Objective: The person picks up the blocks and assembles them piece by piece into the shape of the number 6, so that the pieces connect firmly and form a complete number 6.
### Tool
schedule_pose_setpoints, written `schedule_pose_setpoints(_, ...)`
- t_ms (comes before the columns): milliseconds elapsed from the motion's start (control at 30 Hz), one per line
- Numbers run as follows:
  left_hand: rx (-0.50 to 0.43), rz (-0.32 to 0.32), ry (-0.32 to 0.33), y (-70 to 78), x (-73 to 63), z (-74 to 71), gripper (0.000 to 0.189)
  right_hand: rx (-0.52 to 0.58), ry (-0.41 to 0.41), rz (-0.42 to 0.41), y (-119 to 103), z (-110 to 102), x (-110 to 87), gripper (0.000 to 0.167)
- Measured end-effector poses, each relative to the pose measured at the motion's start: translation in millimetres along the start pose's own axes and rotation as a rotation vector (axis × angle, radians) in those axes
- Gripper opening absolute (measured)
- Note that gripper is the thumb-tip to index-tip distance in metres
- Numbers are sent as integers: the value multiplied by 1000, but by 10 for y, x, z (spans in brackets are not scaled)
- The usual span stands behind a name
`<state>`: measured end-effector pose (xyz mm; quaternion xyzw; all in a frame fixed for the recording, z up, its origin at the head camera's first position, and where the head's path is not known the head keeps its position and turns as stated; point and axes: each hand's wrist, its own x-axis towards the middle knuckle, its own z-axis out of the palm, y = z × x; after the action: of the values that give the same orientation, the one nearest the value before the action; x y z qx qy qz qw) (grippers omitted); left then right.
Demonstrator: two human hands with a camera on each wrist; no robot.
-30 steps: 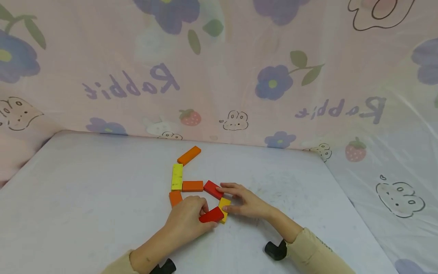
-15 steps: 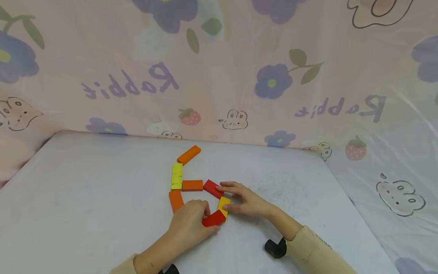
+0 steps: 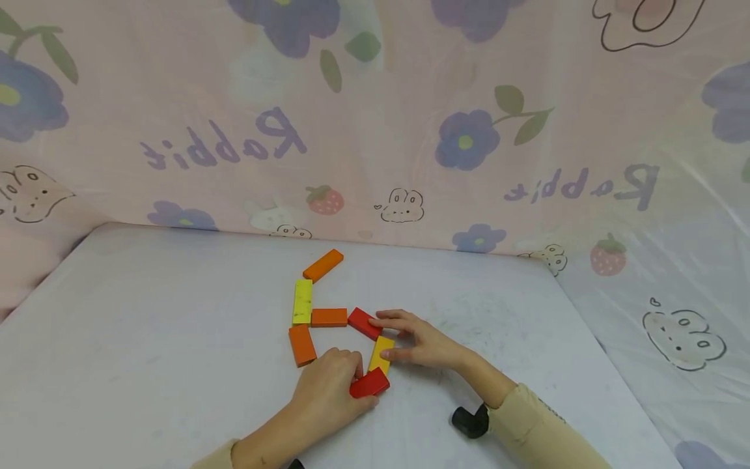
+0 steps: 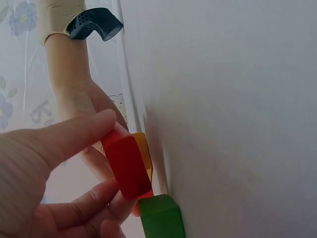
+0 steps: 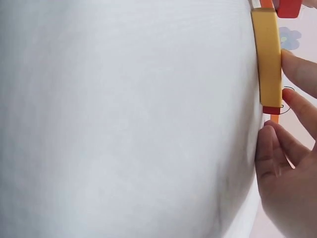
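Observation:
In the head view, my left hand point(image 3: 331, 391) pinches a red block point(image 3: 370, 383) between thumb and fingers, at the near end of a yellow block point(image 3: 382, 355). The left wrist view shows this red block point(image 4: 130, 166) raised beside a green block point(image 4: 162, 216), which the left hand hides in the head view. My right hand point(image 3: 424, 342) has its thumb on the yellow block and its fingertips at another red block point(image 3: 364, 323). The right wrist view has those fingers mostly straight along the yellow block point(image 5: 268, 57).
An orange block point(image 3: 329, 318), a lime-yellow block point(image 3: 303, 301), a left orange block point(image 3: 302, 345) and a far orange block point(image 3: 323, 265) lie joined in line on the white table point(image 3: 176, 339). Printed cloth point(image 3: 363, 130) hangs behind the table.
My left hand and its red block have shifted right and nearer to me, uncovering more of the left orange block and the yellow block. The right hand stays nearly still.

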<state>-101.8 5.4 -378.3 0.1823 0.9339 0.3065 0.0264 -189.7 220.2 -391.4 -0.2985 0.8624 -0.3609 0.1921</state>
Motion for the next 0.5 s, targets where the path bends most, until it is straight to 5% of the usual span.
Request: schedule_pose_setpoints(500,18,-18,33,-11,-25,12,36,-2,-17,2,4,-32,12,54)
